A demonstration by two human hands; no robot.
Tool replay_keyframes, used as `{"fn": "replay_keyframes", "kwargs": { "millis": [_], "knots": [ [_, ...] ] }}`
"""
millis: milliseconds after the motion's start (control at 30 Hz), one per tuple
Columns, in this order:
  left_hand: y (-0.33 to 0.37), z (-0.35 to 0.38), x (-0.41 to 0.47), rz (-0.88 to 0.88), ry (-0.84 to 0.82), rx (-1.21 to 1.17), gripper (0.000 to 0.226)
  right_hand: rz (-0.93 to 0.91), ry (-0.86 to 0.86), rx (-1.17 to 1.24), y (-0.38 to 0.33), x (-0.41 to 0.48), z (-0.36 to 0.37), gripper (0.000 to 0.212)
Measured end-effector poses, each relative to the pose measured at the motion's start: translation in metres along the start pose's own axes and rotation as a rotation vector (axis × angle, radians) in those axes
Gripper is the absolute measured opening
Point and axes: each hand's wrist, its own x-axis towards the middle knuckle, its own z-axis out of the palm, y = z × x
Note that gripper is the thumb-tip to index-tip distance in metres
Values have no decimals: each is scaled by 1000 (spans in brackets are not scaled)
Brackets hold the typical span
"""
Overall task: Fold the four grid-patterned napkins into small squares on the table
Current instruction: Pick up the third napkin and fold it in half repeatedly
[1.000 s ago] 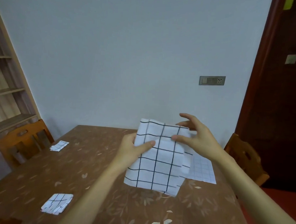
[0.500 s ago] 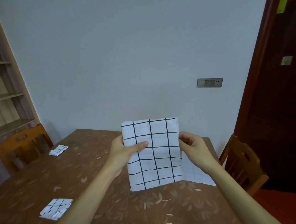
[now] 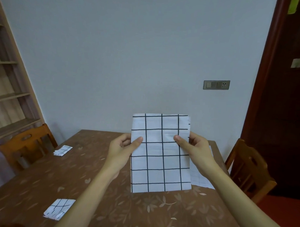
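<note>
White cloth ruled with a coarse black grid: the held napkin (image 3: 161,154) hangs upright over the desk (image 3: 108,205), long axis vertical, with doubled layers showing at its top right corner. The left hand (image 3: 121,149) pinches the left edge and the right hand (image 3: 196,148) pinches the right edge, both a little above mid-height. Thumbs lie on the near face and the other fingers sit behind, so each grip is closed on the cloth alone.

The hands sit level and equally near. I therefore judge that the coming fold turns on the horizontal line between the thumbs, bringing the top edge down to the bottom edge.

On the desk's left side lie the near folded napkin (image 3: 59,209) and the far folded napkin (image 3: 63,150), both already small. A fine-grid napkin (image 3: 202,180) lies flat to the right, partly hidden behind the held one, and looks not yet reduced to a small square.

I can read no brand, label or writing on any cloth.
</note>
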Motion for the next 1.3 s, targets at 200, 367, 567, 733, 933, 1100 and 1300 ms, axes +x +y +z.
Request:
{"fn": "replay_keyframes", "kwargs": {
  "millis": [200, 367, 567, 733, 933, 1100, 1300],
  "knots": [
    [1, 0, 1, 91, 60, -1, 35, 169, -115, 64, -5, 0, 1, 23],
    [4, 0, 5, 137, -8, 79, 38, 128, -99, -78, -2, 2, 5, 52],
    [-14, -9, 7, 0, -270, 188, 49, 52, 14, -32, -7, 2, -3, 19],
    [-21, -15, 7, -28, -163, 138, 52, -13, 77, -61, -16, -7, -7, 15],
    [-4, -2, 1, -22, -206, 56, 34, 28, -10, -62, -6, -3, 0, 24],
    [4, 2, 0, 33, -118, 46, 25, 41, -80, -142, -6, -4, 4, 50],
    [5, -5, -2, 22, -156, 74, 26, 82, -77, -106, -5, -6, -7, 18]
  ]
}}
